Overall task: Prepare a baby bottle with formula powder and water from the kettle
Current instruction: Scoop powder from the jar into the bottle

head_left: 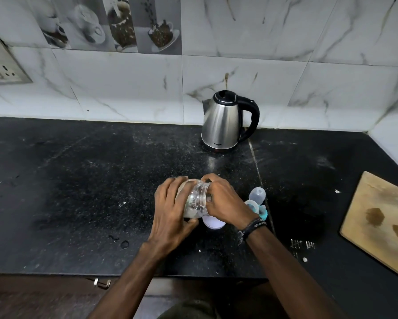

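Note:
A clear plastic formula jar (197, 200) with pale powder inside lies tilted on its side above the black counter (78, 192). My left hand (170, 212) grips its body. My right hand (225, 201) curls over the jar's threaded open mouth and hides what its fingers touch. The jar's white lid (213, 224) lies flat on the counter just below. The baby bottle (253, 207) with a teal ring lies right of my right hand, and its clear dome cap (258, 194) stands beside it. The steel kettle (223, 123) with a black handle stands at the back against the wall.
A wooden cutting board (382, 224) lies at the right edge of the counter. Powder dust and a few water drops (124, 244) mark the counter. A wall socket (2, 70) sits at the far left on the tiled wall.

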The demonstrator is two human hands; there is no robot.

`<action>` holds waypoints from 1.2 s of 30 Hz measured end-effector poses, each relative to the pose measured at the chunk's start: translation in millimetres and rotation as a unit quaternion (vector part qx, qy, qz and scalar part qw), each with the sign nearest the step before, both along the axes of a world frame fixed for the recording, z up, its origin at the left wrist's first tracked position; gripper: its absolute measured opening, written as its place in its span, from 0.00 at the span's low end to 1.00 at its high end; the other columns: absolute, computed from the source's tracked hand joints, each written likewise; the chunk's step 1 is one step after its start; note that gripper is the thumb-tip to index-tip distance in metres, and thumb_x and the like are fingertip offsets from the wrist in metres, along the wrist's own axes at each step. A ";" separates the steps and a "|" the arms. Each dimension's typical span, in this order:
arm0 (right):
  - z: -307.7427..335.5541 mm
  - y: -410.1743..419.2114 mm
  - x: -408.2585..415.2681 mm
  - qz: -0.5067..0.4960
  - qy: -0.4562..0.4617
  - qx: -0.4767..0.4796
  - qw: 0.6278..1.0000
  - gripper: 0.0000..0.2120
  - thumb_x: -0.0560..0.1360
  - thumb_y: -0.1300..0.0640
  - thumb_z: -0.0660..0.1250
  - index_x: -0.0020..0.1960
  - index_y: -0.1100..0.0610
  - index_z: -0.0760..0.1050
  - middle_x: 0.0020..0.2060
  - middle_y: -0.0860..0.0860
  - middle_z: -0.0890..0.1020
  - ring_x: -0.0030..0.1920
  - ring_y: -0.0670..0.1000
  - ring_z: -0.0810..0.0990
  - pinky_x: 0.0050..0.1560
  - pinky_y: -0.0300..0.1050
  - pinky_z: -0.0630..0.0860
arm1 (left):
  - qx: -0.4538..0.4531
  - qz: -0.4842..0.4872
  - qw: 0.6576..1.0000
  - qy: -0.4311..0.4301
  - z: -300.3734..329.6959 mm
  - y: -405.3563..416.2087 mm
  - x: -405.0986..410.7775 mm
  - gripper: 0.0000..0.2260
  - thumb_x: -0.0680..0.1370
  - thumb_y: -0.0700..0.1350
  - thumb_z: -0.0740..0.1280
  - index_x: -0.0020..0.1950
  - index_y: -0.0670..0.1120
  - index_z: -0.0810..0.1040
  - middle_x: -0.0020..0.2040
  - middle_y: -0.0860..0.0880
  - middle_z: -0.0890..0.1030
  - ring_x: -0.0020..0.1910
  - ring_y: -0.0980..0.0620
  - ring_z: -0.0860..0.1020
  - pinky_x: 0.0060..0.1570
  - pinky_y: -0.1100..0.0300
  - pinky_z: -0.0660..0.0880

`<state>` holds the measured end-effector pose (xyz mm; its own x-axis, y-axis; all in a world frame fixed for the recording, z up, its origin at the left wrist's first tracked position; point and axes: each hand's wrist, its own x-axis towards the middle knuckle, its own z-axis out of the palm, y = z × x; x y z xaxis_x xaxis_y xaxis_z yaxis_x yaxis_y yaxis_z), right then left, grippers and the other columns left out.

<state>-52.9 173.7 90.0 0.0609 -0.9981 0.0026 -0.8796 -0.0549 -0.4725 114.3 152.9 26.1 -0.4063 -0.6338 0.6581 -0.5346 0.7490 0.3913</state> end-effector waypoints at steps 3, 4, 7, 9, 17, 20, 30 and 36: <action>5.4 -2.3 1.2 -0.033 -0.047 -0.043 0.997 0.07 0.69 0.65 0.72 0.46 0.60 0.78 0.45 0.54 0.80 0.41 0.56 0.80 0.39 0.48 0.74 | -0.036 0.001 0.999 0.000 11.5 -3.4 -2.2 0.30 0.73 0.55 0.72 0.70 0.43 0.70 0.67 0.37 0.78 0.65 0.34 0.76 0.65 0.39 0.70; 8.0 -2.7 1.3 -0.044 -0.053 -0.051 0.996 0.07 0.68 0.65 0.72 0.42 0.58 0.75 0.40 0.54 0.79 0.37 0.56 0.79 0.35 0.46 0.71 | -0.045 0.003 0.999 -0.001 14.9 -4.5 -2.7 0.30 0.73 0.55 0.72 0.70 0.43 0.70 0.66 0.36 0.78 0.64 0.34 0.76 0.65 0.39 0.70; 15.5 -4.4 0.2 -0.054 -0.044 -0.064 0.996 0.10 0.69 0.64 0.70 0.38 0.56 0.69 0.35 0.55 0.77 0.35 0.59 0.77 0.33 0.48 0.69 | -0.045 0.003 0.999 0.005 22.4 -6.4 -4.8 0.29 0.74 0.56 0.71 0.70 0.43 0.70 0.66 0.36 0.78 0.64 0.33 0.76 0.65 0.38 0.70; 21.6 -3.2 0.1 -0.057 -0.014 -0.059 0.997 0.09 0.71 0.62 0.68 0.39 0.57 0.68 0.37 0.57 0.78 0.37 0.61 0.77 0.34 0.48 0.67 | -0.033 0.000 0.999 0.011 24.5 -6.1 -5.5 0.29 0.74 0.57 0.70 0.69 0.42 0.70 0.67 0.37 0.78 0.64 0.34 0.75 0.65 0.39 0.70; 27.5 -6.2 -13.6 0.054 0.021 -0.012 0.998 0.04 0.71 0.56 0.72 0.41 0.56 0.82 0.60 0.47 0.78 0.51 0.53 0.81 0.45 0.45 0.76 | 0.008 -0.010 0.999 0.050 19.9 0.5 -4.7 0.34 0.69 0.53 0.75 0.71 0.43 0.71 0.68 0.41 0.76 0.67 0.41 0.73 0.66 0.41 0.72; 36.8 -4.6 -16.9 0.092 -0.041 0.024 0.995 0.03 0.71 0.58 0.71 0.39 0.52 0.81 0.65 0.52 0.76 0.61 0.51 0.78 0.58 0.43 0.74 | 0.027 -0.015 0.995 0.091 15.6 0.0 -4.1 0.36 0.69 0.52 0.79 0.71 0.40 0.71 0.68 0.41 0.76 0.68 0.44 0.73 0.67 0.46 0.73; 50.2 3.8 -6.3 0.076 -0.052 -0.030 0.995 0.05 0.75 0.56 0.73 0.45 0.57 0.86 0.71 0.54 0.74 0.66 0.51 0.75 0.67 0.47 0.71 | 0.152 -0.010 0.968 0.199 14.1 7.0 -1.2 0.38 0.66 0.50 0.82 0.71 0.37 0.73 0.70 0.42 0.76 0.70 0.44 0.76 0.69 0.49 0.74; 62.8 10.3 0.6 0.069 -0.038 -0.067 0.995 0.06 0.72 0.53 0.74 0.40 0.54 0.86 0.69 0.50 0.76 0.63 0.49 0.77 0.63 0.50 0.74 | 0.214 -0.011 0.941 0.263 18.6 13.8 -3.5 0.39 0.64 0.42 0.84 0.72 0.39 0.72 0.68 0.43 0.79 0.67 0.45 0.79 0.66 0.45 0.76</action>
